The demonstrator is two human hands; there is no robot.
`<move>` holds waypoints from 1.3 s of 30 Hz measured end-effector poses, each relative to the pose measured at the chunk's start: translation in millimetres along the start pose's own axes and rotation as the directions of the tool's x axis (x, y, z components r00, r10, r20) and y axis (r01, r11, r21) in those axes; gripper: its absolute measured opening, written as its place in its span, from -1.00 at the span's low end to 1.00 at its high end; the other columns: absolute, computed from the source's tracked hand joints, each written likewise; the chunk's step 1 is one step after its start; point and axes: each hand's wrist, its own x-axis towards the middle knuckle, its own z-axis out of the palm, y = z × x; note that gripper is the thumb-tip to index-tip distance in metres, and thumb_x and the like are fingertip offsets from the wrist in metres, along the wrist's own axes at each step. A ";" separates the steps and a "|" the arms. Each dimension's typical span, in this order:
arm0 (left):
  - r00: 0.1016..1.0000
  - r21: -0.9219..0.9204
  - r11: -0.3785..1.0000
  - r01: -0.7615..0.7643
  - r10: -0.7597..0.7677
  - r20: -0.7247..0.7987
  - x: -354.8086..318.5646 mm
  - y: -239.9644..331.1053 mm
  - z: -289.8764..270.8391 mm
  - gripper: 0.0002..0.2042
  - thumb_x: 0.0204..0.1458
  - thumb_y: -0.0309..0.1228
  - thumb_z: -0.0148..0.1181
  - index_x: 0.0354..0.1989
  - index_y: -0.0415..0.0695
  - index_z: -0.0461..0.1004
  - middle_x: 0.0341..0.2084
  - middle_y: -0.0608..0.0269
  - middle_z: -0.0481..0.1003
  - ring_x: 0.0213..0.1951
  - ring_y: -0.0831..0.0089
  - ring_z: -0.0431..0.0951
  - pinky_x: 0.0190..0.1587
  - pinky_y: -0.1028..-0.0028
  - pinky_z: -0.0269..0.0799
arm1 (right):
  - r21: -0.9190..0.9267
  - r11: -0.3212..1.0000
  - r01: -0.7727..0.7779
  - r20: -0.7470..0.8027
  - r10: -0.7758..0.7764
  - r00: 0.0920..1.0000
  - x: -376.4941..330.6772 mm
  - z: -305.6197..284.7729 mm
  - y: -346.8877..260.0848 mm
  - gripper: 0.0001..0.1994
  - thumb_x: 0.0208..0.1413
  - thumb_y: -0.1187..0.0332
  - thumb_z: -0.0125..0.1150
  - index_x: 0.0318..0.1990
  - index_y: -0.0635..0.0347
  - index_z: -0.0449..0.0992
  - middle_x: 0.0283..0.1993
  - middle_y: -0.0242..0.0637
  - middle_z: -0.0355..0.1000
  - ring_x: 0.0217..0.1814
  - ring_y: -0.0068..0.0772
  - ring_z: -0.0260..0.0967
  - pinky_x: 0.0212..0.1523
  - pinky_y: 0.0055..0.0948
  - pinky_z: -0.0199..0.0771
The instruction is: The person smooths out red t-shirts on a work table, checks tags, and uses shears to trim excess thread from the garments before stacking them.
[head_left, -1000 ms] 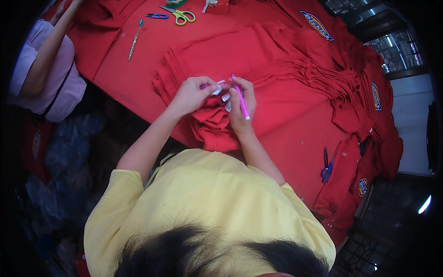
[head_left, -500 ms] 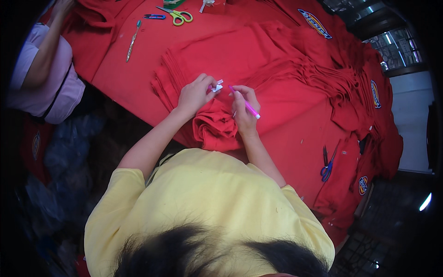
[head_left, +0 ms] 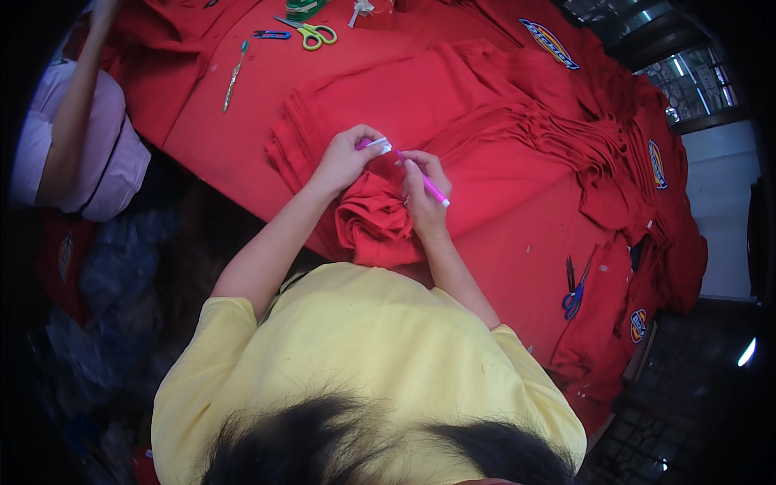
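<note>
My left hand (head_left: pixel 346 158) pinches a small white slip (head_left: pixel 378 145) and a short pink piece (head_left: pixel 364 144) that looks like a pen cap. Close on its right, my right hand (head_left: pixel 424 182) grips a pink felt-tip pen (head_left: pixel 436 192), its tip pointed toward the slip. Whether the tip touches the slip is too small to tell. Both hands are above a layered pile of red fabric pieces (head_left: pixel 380 85). Just below them, nearer my body, a bunched fold of red cloth (head_left: pixel 373 217) sticks up.
Yellow-handled scissors (head_left: pixel 316 36), blue thread snips (head_left: pixel 271 35) and a toothbrush-like tool (head_left: pixel 234 77) lie at the far left on the red-covered table (head_left: pixel 206 121). Blue-handled scissors (head_left: pixel 573 301) rest at right. More red garments (head_left: pixel 614 178) heap along the right. A co-worker (head_left: pixel 85 153) is at left.
The white slip has shifted in my left fingers and now shows longer. My right hand and the pen have moved slightly left. The co-worker's arm has changed position.
</note>
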 end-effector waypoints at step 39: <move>0.996 0.371 0.926 -0.067 0.085 -0.031 2.2 -9.6 -7.8 -0.78 0.04 -0.29 0.16 -0.25 -0.15 0.57 -0.48 0.13 0.54 -0.40 0.37 0.53 -0.25 0.41 0.42 | 0.096 0.993 -0.076 -0.013 0.077 0.997 7.4 2.2 -3.6 -0.86 0.20 0.46 0.00 -0.26 0.33 0.48 -0.44 -0.37 0.46 -0.60 -0.76 0.19 -0.59 -0.64 0.20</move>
